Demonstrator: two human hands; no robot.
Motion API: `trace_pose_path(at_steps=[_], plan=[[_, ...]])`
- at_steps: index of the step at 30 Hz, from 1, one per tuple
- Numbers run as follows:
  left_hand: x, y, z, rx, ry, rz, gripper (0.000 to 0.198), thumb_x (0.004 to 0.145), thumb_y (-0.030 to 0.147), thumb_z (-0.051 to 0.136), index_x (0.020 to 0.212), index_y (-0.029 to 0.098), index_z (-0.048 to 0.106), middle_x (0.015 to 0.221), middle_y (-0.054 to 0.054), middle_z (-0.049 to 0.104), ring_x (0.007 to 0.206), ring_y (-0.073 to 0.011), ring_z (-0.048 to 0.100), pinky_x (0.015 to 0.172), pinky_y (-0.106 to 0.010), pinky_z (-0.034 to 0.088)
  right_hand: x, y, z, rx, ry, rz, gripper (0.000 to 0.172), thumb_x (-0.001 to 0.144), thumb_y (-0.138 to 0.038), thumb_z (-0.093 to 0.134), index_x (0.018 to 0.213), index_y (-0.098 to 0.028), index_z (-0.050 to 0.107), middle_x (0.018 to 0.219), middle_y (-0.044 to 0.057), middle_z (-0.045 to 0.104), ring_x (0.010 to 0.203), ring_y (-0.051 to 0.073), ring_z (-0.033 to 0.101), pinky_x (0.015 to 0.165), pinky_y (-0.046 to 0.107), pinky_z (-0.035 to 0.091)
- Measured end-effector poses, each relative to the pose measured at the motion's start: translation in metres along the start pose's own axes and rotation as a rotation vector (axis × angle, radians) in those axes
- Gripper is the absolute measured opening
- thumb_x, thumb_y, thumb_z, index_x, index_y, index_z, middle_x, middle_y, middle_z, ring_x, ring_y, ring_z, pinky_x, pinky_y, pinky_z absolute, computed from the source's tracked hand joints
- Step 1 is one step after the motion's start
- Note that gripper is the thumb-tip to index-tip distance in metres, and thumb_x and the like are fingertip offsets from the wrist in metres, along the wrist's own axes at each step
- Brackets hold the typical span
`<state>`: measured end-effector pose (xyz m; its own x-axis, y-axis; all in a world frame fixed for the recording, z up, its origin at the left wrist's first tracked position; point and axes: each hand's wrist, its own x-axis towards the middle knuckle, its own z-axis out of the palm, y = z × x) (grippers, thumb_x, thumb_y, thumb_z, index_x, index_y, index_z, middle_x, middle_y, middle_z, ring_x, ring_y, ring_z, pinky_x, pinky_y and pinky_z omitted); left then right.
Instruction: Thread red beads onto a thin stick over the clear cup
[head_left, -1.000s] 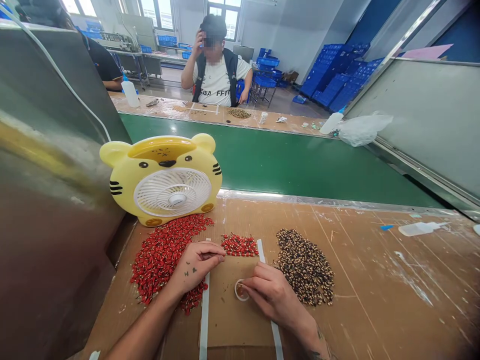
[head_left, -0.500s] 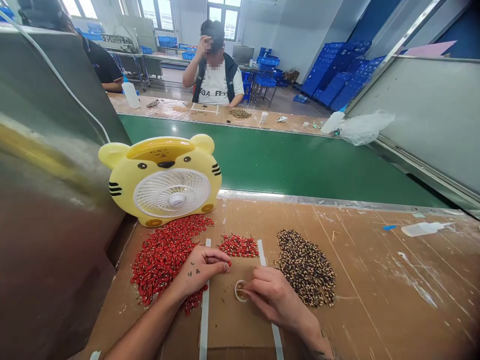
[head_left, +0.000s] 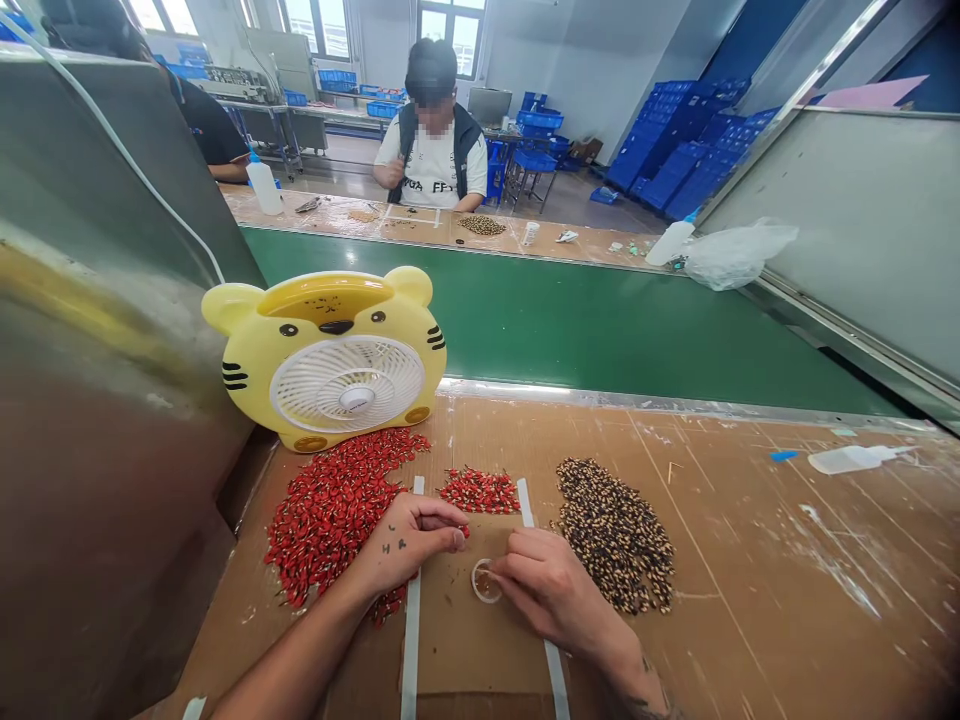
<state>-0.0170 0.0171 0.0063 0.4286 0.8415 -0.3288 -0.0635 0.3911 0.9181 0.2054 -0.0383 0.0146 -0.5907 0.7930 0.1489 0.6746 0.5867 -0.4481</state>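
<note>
The left hand (head_left: 412,540), at lower centre, has thumb and forefinger pinched together on a small red piece (head_left: 466,531), held above the cardboard mat (head_left: 480,650). The right hand (head_left: 551,587) bunches its fingertips at the right edge of a white-rimmed dish (head_left: 475,583); whether they grip anything cannot be told. A narrow gap parts the two hands, and the mat runs below them toward the bottom of the frame. The left tape strip (head_left: 412,640) and right tape strip (head_left: 555,675) line the mat's sides, each crowded by a hand. Just above the mat lies a small red heap (head_left: 480,491). The large red pile (head_left: 330,510) hems in the left forearm, under the tiger-faced fan (head_left: 356,385); the black-and-tan pile (head_left: 615,540) sits right of the right hand. Beyond it, wide counter (head_left: 757,580) stretches toward the right edge, with a squeeze bottle (head_left: 847,459) near its far border. A metal edging (head_left: 600,397) divides the counter from the green belt (head_left: 600,340).
</note>
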Motion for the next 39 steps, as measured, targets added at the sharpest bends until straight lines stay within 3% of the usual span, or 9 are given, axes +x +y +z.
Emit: trace_pose_path(at_steps=[12, 16, 21, 24, 39], plan=[[-0.001, 0.002, 0.001, -0.011, -0.023, -0.016, 0.014, 0.064, 0.021, 0.079, 0.076, 0.014, 0.077, 0.068, -0.004, 0.075, 0.064, -0.0166, 0.068, 0.066, -0.025, 0.051, -0.005, 0.002, 0.001, 0.102, 0.027, 0.029, 0.028, 0.095, -0.022, 0.05, 0.068, -0.019, 0.058, 0.066, 0.001, 0.054, 0.064, 0.015, 0.05, 0.06, 0.027, 0.034], [-0.002, 0.004, 0.002, -0.059, -0.032, -0.014, 0.014, 0.063, 0.021, 0.08, 0.076, 0.014, 0.077, 0.067, -0.003, 0.074, 0.063, -0.015, 0.067, 0.066, -0.024, 0.05, -0.009, 0.004, -0.004, 0.271, 0.169, 0.133, 0.023, 0.095, -0.026, 0.053, 0.075, -0.019, 0.063, 0.066, 0.001, 0.057, 0.063, 0.015, 0.053, 0.06, 0.026, 0.038], [-0.001, 0.003, 0.002, -0.124, -0.041, -0.007, 0.017, 0.063, 0.022, 0.082, 0.076, 0.013, 0.077, 0.067, -0.003, 0.074, 0.063, -0.0142, 0.066, 0.067, -0.024, 0.05, -0.002, -0.001, -0.004, 0.445, 0.441, 0.195, 0.02, 0.093, -0.025, 0.057, 0.074, -0.019, 0.063, 0.063, 0.0, 0.056, 0.059, 0.015, 0.052, 0.057, 0.027, 0.038], [-0.001, 0.002, 0.002, -0.148, -0.049, -0.008, 0.018, 0.064, 0.023, 0.082, 0.077, 0.012, 0.077, 0.066, -0.004, 0.074, 0.062, -0.0143, 0.066, 0.066, -0.025, 0.051, 0.006, -0.005, -0.001, 0.468, 0.519, 0.204, 0.02, 0.092, -0.025, 0.057, 0.074, -0.02, 0.064, 0.062, 0.0, 0.053, 0.059, 0.015, 0.051, 0.056, 0.028, 0.038], [-0.002, 0.004, 0.001, -0.145, -0.055, -0.024, 0.021, 0.064, 0.025, 0.083, 0.078, 0.011, 0.076, 0.067, -0.005, 0.075, 0.065, -0.016, 0.068, 0.069, -0.027, 0.053, 0.014, -0.004, 0.007, 0.403, 0.5, 0.204, 0.021, 0.091, -0.022, 0.059, 0.071, -0.019, 0.062, 0.062, -0.001, 0.052, 0.058, 0.014, 0.049, 0.056, 0.026, 0.037]])
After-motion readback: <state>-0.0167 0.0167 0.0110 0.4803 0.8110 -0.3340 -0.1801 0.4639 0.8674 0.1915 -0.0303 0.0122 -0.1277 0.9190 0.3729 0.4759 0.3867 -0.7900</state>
